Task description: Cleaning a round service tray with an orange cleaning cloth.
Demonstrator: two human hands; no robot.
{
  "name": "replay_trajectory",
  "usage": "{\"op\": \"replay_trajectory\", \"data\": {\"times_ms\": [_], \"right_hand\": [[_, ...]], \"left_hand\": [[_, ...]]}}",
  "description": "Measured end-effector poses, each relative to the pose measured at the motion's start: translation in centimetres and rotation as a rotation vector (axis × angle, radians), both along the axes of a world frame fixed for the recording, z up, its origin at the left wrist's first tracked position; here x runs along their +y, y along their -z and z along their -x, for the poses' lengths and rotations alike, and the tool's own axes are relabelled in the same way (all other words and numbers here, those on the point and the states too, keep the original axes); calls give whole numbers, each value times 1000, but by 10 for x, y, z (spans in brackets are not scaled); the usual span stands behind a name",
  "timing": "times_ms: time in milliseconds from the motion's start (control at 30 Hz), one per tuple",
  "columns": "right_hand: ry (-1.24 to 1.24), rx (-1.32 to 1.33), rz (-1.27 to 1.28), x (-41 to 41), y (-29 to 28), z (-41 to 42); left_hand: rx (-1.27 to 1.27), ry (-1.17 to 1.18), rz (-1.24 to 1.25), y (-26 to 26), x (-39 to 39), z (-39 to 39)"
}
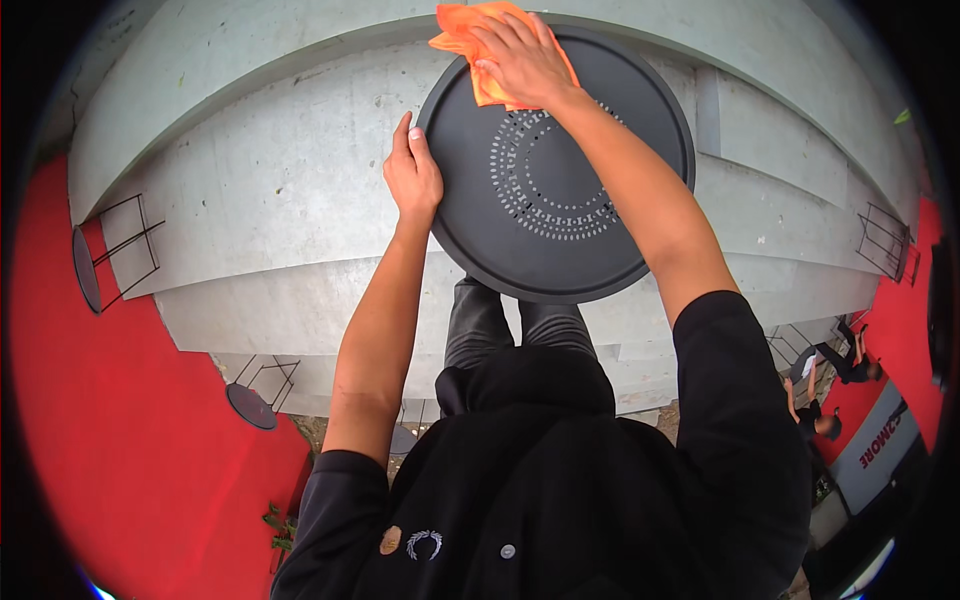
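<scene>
A round dark grey table top (465, 217) with a raised rim and a ring of small perforations lies before me, above my legs. My left hand (415, 169) rests against its left rim, thumb and a finger pointing up along the edge. Flat on the upper part of the top, my right hand (525, 64) presses an orange cloth (454, 34), with part of the cloth sticking out past the rim. My right forearm crosses over the perforated pattern and hides some of it. Whatever supports the top is hidden beneath it.
Curved concrete steps (300, 165) surround me. Small round metal-framed tables stand at the far left (86, 270), lower left (252, 406) and far right (885, 240). Two people (814, 420) are at another table at the lower right. Red walls (112, 450) flank both sides.
</scene>
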State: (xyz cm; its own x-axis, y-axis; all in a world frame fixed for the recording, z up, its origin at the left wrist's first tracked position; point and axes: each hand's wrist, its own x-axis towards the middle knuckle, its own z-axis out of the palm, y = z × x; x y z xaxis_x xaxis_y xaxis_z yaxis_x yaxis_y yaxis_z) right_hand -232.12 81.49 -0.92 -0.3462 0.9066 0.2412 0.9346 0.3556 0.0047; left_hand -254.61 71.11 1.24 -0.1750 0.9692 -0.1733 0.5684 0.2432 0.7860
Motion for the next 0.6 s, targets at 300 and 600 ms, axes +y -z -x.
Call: {"op": "replay_trajectory", "data": {"times_ms": [300,600], "right_hand": [[-135,352,303,-139,-17,114],[-30,152,377,-299,-39,114]], "left_hand": [[-444,-315,-342,27,-4,18],[57,140,-262,0,-2,16]]}}
